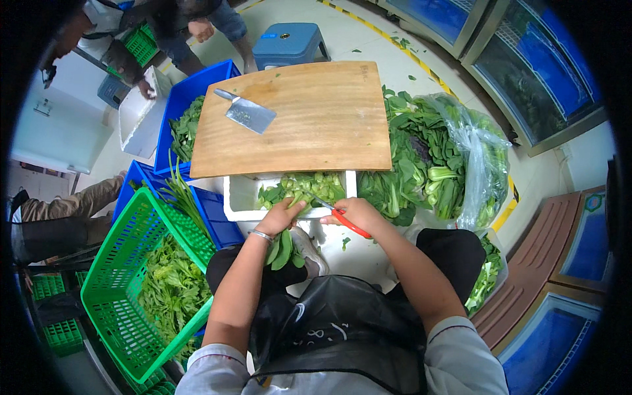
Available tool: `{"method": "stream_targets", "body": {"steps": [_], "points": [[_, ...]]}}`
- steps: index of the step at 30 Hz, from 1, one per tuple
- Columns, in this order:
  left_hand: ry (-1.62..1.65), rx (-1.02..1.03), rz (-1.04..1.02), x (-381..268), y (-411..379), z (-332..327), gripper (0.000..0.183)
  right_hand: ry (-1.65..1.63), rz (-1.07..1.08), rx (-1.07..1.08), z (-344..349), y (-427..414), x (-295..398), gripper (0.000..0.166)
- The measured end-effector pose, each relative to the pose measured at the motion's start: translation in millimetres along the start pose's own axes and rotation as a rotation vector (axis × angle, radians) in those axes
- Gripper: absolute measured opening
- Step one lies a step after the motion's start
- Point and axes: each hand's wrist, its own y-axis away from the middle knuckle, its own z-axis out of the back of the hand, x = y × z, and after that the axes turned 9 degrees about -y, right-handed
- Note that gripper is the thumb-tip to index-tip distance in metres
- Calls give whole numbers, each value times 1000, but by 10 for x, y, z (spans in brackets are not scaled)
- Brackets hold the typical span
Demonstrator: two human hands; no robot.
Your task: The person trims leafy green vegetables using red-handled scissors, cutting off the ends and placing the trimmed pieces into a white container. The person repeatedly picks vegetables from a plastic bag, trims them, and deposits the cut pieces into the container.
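My left hand (279, 216) grips a head of leafy greens (284, 251), like bok choy, its leaves hanging below my wrist and its stem end pointing toward the box. In my right hand (359, 212) is a pair of scissors (348, 223) with red handles, the blades reaching to the stem end. Both hands are at the near rim of a white foam box (240, 215), which holds cut green stem ends (316, 183). Over the box's far part lies a wooden cutting board (306, 118) bearing a cleaver (251, 114).
Right of the board, bok choy (434, 168) lies heaped beside a clear plastic bag (476, 163). At left stand a green basket (116, 291) of leafy greens and blue crates (165, 123). A blue stool (286, 42) is behind the board. Other people (168, 29) are at upper left.
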Motion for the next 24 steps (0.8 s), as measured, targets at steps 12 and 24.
{"method": "stream_targets", "body": {"steps": [12, 24], "points": [[139, 891, -451, -2039, 760, -750, 8, -594, 637, -701, 644, 1566, 352, 42], [-476, 1286, -538, -2751, 952, -3613, 21, -1190, 217, -1614, 167, 3863, -1846, 43]]}}
